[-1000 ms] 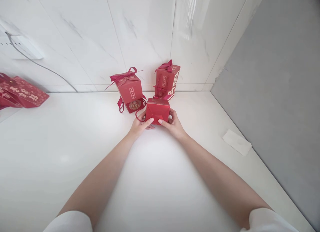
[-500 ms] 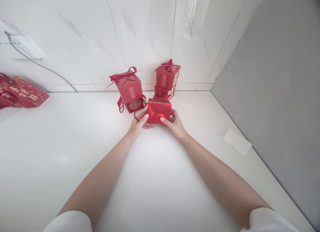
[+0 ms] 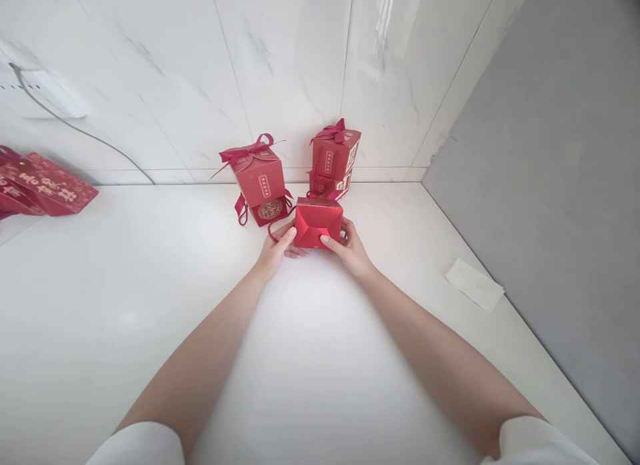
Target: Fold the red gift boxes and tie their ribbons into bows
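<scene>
Small red box (image 3: 318, 222) is sitting on the white worktop (image 3: 310, 358), tilted so its folded flap side is facing the camera. Left hand (image 3: 276, 248) is gripping the box at its left edge, thumb lying on the facing side; right hand (image 3: 349, 246) is gripping the right edge, thumb likewise pressing on the facing side. A red cord loop (image 3: 273, 233) is hanging from the box by the left hand. Just behind, two stacks of ribboned red boxes are standing against the marble wall: left stack (image 3: 261, 183), right stack (image 3: 334, 159). Red printed bags (image 3: 43, 185) are lying at far left. A white paper scrap (image 3: 473, 285) is lying well apart at right, near the grey panel (image 3: 560, 185).
</scene>
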Demonstrator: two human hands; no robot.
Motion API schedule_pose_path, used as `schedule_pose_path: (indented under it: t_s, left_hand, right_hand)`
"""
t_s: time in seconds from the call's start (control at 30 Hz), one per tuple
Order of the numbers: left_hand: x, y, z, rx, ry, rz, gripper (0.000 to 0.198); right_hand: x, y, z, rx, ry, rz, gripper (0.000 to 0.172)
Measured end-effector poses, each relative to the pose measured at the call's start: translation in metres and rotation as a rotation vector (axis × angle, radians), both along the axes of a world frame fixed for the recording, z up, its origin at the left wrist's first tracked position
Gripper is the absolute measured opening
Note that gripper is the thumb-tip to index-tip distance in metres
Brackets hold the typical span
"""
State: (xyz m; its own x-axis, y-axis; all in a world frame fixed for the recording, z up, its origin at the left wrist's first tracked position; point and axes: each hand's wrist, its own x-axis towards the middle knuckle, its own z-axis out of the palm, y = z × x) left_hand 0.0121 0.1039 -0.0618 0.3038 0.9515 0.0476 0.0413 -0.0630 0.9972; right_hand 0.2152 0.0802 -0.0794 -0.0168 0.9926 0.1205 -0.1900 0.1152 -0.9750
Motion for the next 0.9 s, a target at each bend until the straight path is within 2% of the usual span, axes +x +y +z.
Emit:
schedule_pose_path:
  t_s: [0.3, 0.57, 0.9]
  left_hand:
    - [0.0001, 0.0017, -0.0010, -0.018, -0.017, 0.006, 0.072]
    - [0.0003, 0.0002, 0.0016, -0.025, -0.007, 0.007, 0.072]
    - [0.0025, -0.0015, 0.0061, -0.017, 0.017, 0.031, 0.078]
  right_hand:
    - [-0.0001, -0.0021, 0.0039, 0.006, -0.001, -0.028, 0.075]
    - [0.0002, 0.0009, -0.0003, 0.015, 0.033, -0.038, 0.063]
    - [0.0006, 0.0015, -0.0017, 0.017, 0.029, -0.023, 0.057]
